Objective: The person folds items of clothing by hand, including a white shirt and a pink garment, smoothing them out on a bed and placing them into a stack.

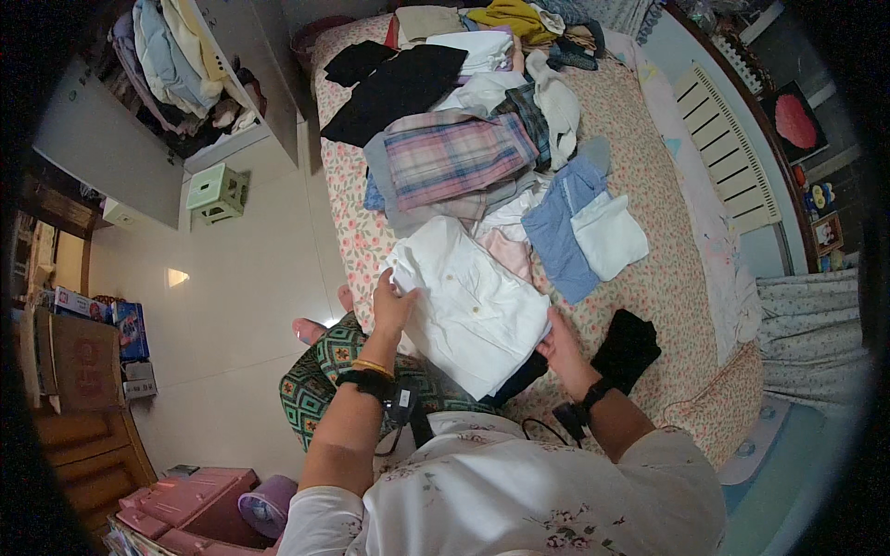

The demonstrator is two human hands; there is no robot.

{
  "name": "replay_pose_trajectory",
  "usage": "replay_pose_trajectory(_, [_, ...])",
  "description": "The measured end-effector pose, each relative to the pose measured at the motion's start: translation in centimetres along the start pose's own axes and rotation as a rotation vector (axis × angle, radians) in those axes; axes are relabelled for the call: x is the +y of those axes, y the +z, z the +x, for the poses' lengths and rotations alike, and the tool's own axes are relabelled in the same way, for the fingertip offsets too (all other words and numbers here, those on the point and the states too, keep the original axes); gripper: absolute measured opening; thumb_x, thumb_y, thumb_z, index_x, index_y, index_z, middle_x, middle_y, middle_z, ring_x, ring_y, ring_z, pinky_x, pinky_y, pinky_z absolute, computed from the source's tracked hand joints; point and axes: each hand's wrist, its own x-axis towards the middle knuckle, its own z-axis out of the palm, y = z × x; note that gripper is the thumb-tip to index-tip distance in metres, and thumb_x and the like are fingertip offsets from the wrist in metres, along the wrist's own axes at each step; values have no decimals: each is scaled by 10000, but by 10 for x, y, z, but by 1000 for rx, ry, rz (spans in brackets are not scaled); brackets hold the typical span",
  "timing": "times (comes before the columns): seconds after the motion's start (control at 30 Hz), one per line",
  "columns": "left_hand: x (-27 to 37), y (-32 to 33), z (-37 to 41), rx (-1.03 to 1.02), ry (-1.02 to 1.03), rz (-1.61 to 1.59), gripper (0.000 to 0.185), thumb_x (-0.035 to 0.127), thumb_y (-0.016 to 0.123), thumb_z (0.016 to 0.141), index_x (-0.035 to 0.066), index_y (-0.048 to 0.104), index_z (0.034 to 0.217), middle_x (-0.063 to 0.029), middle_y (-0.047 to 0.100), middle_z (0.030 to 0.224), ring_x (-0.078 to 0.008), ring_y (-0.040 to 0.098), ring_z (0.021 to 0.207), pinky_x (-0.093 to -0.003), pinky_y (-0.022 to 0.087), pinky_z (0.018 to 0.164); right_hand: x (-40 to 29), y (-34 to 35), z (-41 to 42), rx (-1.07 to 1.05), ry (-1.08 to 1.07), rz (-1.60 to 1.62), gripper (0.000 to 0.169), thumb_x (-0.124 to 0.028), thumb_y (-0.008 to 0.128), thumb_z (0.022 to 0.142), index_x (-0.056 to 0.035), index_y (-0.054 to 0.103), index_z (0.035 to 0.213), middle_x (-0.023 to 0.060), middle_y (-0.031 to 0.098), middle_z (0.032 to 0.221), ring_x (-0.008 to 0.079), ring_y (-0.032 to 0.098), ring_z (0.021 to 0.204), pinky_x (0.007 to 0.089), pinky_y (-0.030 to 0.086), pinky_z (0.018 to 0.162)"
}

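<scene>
A white buttoned garment point(473, 299), folded into a rough rectangle, lies before me over the bed's near part and partly over my lap. My left hand point(393, 304) grips its left edge, thumb on top. At its lower right edge, my right hand point(560, 345) holds the cloth with the fingers partly underneath. Just beyond it a pink cloth point(507, 251) shows from below. A blue garment point(567, 236) with a folded white cloth point(610, 236) on it lies to the right. Near my right wrist is a black cloth point(626, 351).
Plaid clothing point(459, 163), black garments point(403, 87) and a mustard garment point(514, 21) are heaped farther up the floral bed point(640, 167). A green step stool point(217, 193) stands on the tiled floor by an open wardrobe point(257, 76). Pink storage boxes point(201, 497) sit at the lower left.
</scene>
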Motion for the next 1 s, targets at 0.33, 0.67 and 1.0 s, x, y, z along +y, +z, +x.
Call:
replay_pose_trajectory(0.33, [-14, -25, 1, -48, -295, -222, 179, 86, 594, 749, -10, 458, 813, -58, 496, 629, -134, 479, 498, -270, 392, 441, 11, -5, 41, 195, -2, -175, 403, -183, 596, 799, -36, 438, 1139, 88, 511, 1024, 186, 511, 817, 315, 442, 624])
replay_pose_trajectory(0.67, [62, 14, -56, -403, 1003, 735, 487, 194, 631, 665, 30, 469, 1093, -148, 449, 1161, -315, 393, 1108, -455, 322, 904, -19, 86, 1, -238, -1310, -1482, 472, -177, 626, 667, -55, 476, 1098, 155, 449, 1148, 340, 395, 1082, 431, 297, 929])
replay_pose_trajectory(1.0, [23, -27, -67, -468, 570, 977, 616, 365, 547, 758, 163, 334, 1300, -112, 183, 1400, -325, 142, 1292, -565, 154, 987, -10, 48, 46, -398, -833, -1708, 554, -334, 508, 792, -123, 346, 1278, 82, 298, 1337, 277, 267, 1229, 397, 225, 1004])
